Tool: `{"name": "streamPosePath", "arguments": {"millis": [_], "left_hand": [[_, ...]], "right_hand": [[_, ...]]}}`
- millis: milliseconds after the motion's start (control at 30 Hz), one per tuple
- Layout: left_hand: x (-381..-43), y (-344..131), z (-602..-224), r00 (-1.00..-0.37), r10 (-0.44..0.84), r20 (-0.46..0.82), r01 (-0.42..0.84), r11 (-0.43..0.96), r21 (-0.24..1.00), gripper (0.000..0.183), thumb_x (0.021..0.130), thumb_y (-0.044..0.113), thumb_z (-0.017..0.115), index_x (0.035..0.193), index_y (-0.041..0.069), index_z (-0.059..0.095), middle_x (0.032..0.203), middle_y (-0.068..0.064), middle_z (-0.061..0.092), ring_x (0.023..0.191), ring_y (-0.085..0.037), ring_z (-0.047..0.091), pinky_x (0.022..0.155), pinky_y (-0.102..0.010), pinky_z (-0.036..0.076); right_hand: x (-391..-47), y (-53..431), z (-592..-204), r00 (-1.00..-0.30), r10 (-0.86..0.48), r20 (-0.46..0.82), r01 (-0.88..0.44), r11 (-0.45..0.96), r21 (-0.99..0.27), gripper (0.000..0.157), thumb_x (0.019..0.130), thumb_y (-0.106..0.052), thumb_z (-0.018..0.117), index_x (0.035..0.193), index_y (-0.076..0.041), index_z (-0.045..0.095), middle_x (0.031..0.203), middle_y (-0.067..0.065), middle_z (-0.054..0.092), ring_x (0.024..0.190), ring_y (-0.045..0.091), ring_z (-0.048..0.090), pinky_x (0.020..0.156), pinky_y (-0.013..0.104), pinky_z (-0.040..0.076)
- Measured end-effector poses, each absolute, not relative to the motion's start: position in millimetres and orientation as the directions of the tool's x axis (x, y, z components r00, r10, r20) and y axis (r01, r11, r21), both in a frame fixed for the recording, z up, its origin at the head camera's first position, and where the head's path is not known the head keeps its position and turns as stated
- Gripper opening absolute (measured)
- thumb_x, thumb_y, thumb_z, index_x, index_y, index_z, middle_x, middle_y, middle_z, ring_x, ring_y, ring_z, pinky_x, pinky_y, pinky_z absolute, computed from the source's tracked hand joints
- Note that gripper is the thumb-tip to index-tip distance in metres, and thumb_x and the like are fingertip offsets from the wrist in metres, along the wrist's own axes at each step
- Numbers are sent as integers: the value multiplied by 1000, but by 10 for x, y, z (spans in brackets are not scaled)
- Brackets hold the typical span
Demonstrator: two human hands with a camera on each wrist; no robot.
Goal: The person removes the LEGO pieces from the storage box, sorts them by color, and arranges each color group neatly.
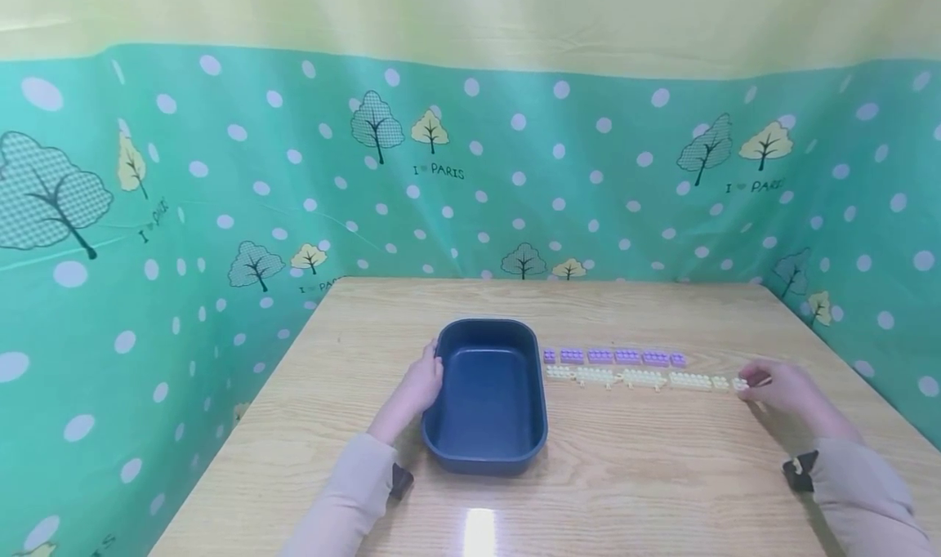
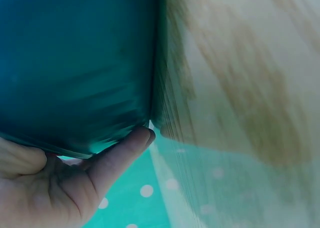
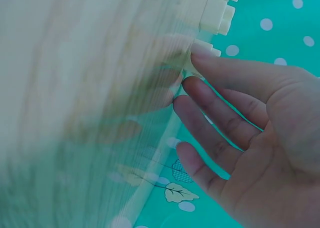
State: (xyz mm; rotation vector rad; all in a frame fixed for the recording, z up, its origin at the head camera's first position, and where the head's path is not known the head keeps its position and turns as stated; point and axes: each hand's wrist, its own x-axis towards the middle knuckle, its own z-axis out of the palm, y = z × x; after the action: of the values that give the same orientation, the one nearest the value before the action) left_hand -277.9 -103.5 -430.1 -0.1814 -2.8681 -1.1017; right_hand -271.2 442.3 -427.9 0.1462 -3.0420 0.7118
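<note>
A dark blue rectangular tub (image 1: 483, 465) with rounded corners stands upright on the table, bare inside. My left hand (image 1: 424, 380) holds its left wall, thumb up by the rim; in the left wrist view a finger (image 2: 120, 160) stretches along the outside of the tub. At the right end of a row of cream building bricks (image 1: 643, 377), my right hand (image 1: 782, 387) pinches the last small brick (image 1: 739, 384) between thumb and index finger. The other fingers (image 3: 205, 125) of that hand are spread and slightly bent, near the tabletop.
Behind the cream row runs a parallel row of purple bricks (image 1: 614, 356). Both rows begin close to the tub's right wall. The wooden table (image 1: 647, 475) is bounded at the back and sides by a green dotted cloth (image 1: 478, 189).
</note>
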Motion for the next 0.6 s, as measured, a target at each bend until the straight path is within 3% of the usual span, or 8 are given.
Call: {"name": "streamPosePath", "arguments": {"millis": [333,600], "left_hand": [[-2851,-988,-4350,-992,86,96,129,723,678,48,101,14,30,142,-10,24,124,-37,51,109,-45,57,86,-50,53],[-2926,-1026,-4340,-991,116,68,128,648,751,46,101,14,31,137,-14,30,130,-36,46,119,-46,49,97,-53,45]], "right_hand": [[-2607,4345,-4184,-996,-75,38,-84,887,-453,45,88,-22,62,115,13,54,108,34,58,93,45,58,74,52,50],[-2551,3981,-3854,-963,-94,253,-191,898,-395,44,96,-31,51,115,9,57,108,32,60,94,47,57,71,55,49]]}}
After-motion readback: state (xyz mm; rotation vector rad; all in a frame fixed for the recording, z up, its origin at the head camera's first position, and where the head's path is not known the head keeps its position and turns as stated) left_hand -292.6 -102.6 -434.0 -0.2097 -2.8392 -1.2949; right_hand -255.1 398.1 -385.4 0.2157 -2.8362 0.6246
